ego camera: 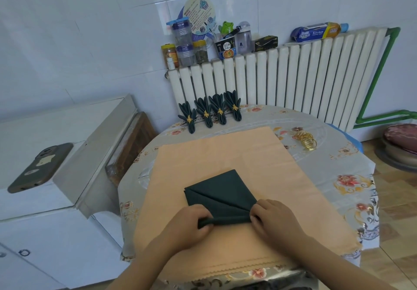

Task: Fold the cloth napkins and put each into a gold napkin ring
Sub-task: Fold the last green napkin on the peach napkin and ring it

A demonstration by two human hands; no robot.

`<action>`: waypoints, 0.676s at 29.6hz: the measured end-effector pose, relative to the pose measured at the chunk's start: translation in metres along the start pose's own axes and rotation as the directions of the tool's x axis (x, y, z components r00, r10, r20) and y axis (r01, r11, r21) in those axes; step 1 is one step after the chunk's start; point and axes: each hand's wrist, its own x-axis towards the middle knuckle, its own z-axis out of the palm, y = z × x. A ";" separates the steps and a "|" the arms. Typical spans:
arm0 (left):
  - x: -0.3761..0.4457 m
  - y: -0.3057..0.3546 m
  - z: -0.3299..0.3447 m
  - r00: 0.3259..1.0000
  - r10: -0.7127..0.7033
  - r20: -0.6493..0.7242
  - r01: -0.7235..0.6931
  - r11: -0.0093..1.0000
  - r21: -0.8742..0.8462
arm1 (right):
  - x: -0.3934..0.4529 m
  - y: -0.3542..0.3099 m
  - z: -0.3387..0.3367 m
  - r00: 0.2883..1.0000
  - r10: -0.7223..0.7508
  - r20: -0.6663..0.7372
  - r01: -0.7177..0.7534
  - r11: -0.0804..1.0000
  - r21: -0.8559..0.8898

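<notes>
A dark green napkin lies partly folded on a peach cloth in the middle of the round table. My left hand pinches the rolled near edge of the napkin at its left end. My right hand pinches the same edge at its right end. Several gold napkin rings lie in a loose pile at the far right of the table. Several dark green napkins in gold rings stand in a row at the table's far edge.
The table has a flowered cover. A white radiator behind it carries jars, a cup and boxes. A phone lies on the white cabinet at the left. A stool with a red cushion stands at the right.
</notes>
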 end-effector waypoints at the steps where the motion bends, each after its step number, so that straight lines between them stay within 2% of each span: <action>1: -0.001 -0.008 -0.006 0.998 -0.062 -0.024 0.061 0.997 -0.045 | 0.000 -0.001 0.000 0.999 0.050 -0.006 -0.050 0.999 0.014; 4: 0.007 -0.017 -0.013 0.979 -0.190 -0.076 0.181 0.977 -0.117 | 0.001 -0.004 0.000 0.987 0.162 0.000 -0.161 0.984 0.078; 6: 0.017 -0.016 -0.010 0.961 -0.246 -0.128 0.235 0.967 -0.095 | 0.000 -0.005 0.002 0.972 0.234 0.030 -0.236 0.962 0.136; 9: 0.036 -0.011 0.000 0.928 -0.338 -0.158 0.342 0.940 -0.002 | 0.007 -0.007 0.006 0.947 0.314 0.062 -0.320 0.939 0.124; 11: 0.043 -0.007 0.007 0.895 -0.406 -0.187 0.418 0.908 0.031 | 0.008 -0.011 0.009 0.951 0.309 0.023 -0.309 0.945 0.106; 17: 0.043 -0.014 0.011 0.811 -0.532 -0.245 0.549 0.836 0.001 | 0.011 -0.010 0.015 0.948 0.317 0.038 -0.319 0.942 0.101; 19: 0.043 -0.015 0.000 0.807 -0.552 -0.211 0.568 0.823 0.021 | 0.013 -0.012 0.014 0.939 0.343 0.015 -0.343 0.936 0.074; 20: 0.045 -0.012 -0.006 0.821 -0.530 -0.212 0.558 0.825 0.095 | 0.013 -0.012 0.014 0.930 0.367 0.027 -0.368 0.926 0.088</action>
